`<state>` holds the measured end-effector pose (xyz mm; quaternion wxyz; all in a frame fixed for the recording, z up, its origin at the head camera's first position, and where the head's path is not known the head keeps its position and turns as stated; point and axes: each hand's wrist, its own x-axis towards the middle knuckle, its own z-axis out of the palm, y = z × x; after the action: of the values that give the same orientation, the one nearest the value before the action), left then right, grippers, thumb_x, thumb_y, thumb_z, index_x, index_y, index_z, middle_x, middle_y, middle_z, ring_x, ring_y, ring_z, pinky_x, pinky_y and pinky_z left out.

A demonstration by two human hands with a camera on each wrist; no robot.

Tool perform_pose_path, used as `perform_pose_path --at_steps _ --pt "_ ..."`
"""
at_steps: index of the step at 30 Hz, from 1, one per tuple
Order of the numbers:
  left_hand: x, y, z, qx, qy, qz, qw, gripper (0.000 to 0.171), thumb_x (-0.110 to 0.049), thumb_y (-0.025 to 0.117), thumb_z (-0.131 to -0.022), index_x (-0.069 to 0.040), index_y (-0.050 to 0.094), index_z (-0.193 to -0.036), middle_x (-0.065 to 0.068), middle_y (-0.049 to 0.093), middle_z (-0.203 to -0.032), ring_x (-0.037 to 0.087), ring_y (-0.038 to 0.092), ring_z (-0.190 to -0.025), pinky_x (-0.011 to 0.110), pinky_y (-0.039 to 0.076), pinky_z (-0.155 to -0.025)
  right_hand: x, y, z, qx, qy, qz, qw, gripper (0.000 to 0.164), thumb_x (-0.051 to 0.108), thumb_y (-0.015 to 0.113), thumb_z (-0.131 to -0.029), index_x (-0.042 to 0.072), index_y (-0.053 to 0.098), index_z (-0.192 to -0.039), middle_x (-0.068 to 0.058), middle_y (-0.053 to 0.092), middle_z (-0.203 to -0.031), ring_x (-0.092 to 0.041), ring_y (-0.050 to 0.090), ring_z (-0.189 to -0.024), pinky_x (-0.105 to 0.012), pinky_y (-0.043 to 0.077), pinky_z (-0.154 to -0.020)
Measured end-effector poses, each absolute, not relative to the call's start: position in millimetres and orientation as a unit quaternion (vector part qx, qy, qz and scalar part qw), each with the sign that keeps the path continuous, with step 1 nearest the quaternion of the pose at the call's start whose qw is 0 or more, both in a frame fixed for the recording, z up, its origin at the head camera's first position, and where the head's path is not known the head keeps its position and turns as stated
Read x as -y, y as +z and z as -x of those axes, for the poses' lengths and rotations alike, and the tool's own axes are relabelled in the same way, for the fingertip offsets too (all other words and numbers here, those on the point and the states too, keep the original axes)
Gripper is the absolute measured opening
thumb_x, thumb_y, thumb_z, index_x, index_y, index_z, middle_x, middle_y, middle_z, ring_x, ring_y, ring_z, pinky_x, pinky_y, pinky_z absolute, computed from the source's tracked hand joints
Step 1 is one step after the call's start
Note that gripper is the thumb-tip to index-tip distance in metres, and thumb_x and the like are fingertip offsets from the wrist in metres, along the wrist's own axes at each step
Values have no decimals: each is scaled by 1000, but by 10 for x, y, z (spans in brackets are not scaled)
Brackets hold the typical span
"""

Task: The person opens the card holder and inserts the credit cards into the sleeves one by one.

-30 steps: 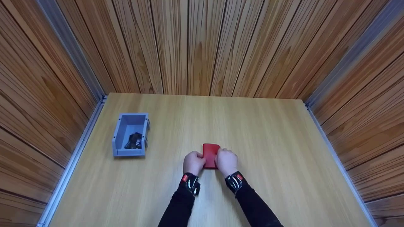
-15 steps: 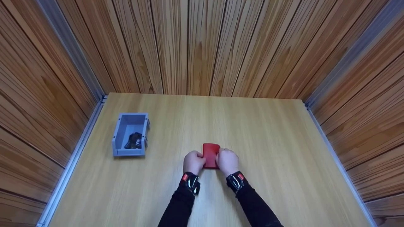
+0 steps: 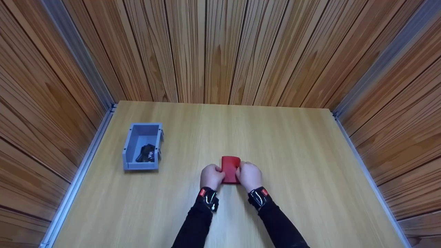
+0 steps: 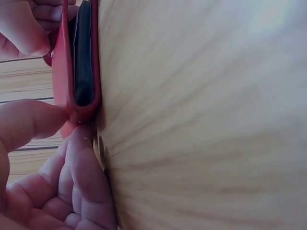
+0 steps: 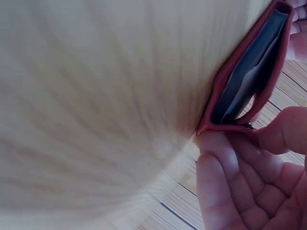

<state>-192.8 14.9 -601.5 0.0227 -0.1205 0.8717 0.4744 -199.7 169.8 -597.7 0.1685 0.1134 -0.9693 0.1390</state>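
Note:
A small red wallet (image 3: 230, 169) lies on the table between both hands in the head view. Seen end-on in the left wrist view, its red cover wraps dark inner layers (image 4: 83, 57). My left hand (image 3: 211, 177) pinches the wallet's left edge, with the thumb above and curled fingers below. At the opposite edge, my right hand (image 3: 249, 175) pinches the cover between thumb and fingers. The right wrist view shows dark and pale layers inside the wallet (image 5: 216, 103), with a gap beneath the cover near the right thumb.
A blue-grey open bin (image 3: 141, 166) stands to the left on the wooden table (image 3: 293, 155), holding a black item (image 3: 146, 153) with small white lettering. Wood-plank walls (image 3: 220, 51) enclose the back and sides, with metal rails (image 3: 81, 177) along the table's side edges.
My right hand has shifted very slightly to the right at the wallet's edge. The left hand and the wallet stay nearly where they were, and the bin has not moved.

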Motion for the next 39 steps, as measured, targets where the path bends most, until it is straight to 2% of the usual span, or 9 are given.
perform_pose_path --at_steps 18,28,39 --pt "-149 -5983 1917 -871 473 128 29 6 -10 75 -73 -9 70 -76 1 65 -74 19 59 -72 35 49 -68 -1746 -5957 2017 971 188 -94 114 23 10 70 -81 10 53 -67 -4 55 -64 -25 56 -60 -43 46 -56" --pt "-154 -6025 1918 -874 465 138 26 6 -9 74 -73 -9 68 -75 1 64 -73 19 58 -71 35 47 -66 -1813 -5950 2036 964 251 -44 75 22 8 67 -82 11 53 -66 2 48 -61 -16 45 -57 -33 38 -53" --pt "-158 -6021 1934 -869 473 140 32 6 -9 74 -73 -9 69 -77 1 64 -74 19 58 -73 35 48 -68 -1879 -5897 2035 965 259 -22 41 15 12 66 -87 11 59 -73 1 55 -64 -17 52 -59 -34 43 -55"
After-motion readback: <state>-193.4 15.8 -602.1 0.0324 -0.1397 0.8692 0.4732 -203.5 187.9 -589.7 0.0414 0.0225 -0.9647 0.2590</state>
